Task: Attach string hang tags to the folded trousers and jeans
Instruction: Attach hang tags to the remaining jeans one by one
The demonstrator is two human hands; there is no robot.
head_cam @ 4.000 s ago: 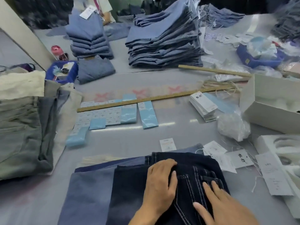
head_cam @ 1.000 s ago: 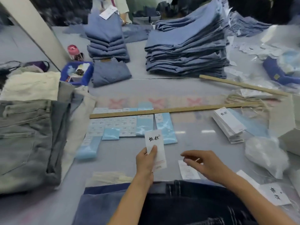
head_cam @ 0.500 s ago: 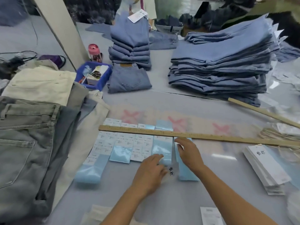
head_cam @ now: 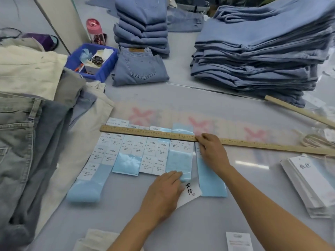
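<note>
Pinning a white hang tag (head_cam: 190,193) flat on the worktop (head_cam: 208,223) at lower centre, the left hand (head_cam: 164,192) lies with fingers relaxed, steadying it. Right hand (head_cam: 211,151), fingers curled, picks at a label strip (head_cam: 211,176) beneath the ruler (head_cam: 253,143). Folded jeans (head_cam: 257,51) wait upper right.

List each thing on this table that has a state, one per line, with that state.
left hand: flat, pressing the hang tag down
right hand: fingers at the sticker strips, beside the ruler
hang tag: flat, partly under the hand
ruler: lying across the sticker strips
blue bin: open, holding odds and ends
pink bottle: upright, capped
jeans stack: folded, piled
</note>
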